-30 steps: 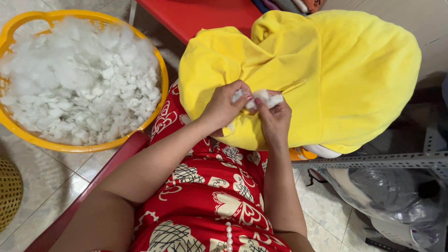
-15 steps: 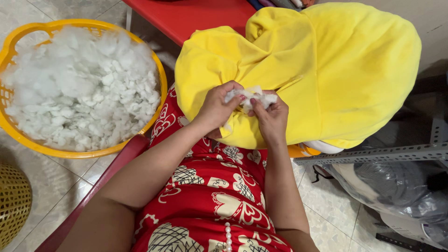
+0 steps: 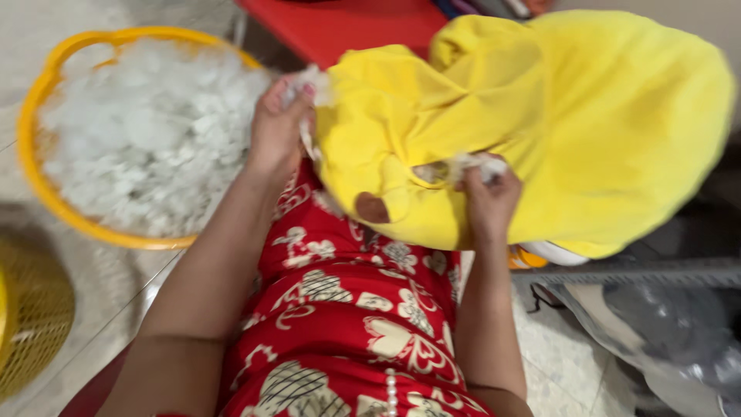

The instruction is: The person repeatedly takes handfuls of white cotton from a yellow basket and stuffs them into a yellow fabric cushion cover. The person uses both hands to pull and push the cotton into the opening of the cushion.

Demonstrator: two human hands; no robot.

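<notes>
Tiled floor (image 3: pixel 563 371) below, the left hand (image 3: pixel 278 127) pinches a stuffing tuft (image 3: pixel 312 81) beside the basket (image 3: pixel 46 193), while the right hand (image 3: pixel 486 193) fingers grip stuffing at the yellow cover (image 3: pixel 602 116) opening.

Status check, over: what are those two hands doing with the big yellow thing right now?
Left hand pinching white stuffing at yellow cover. Right hand pressing fluff into its opening. Filling basket beside. Nothing blocking.
</notes>
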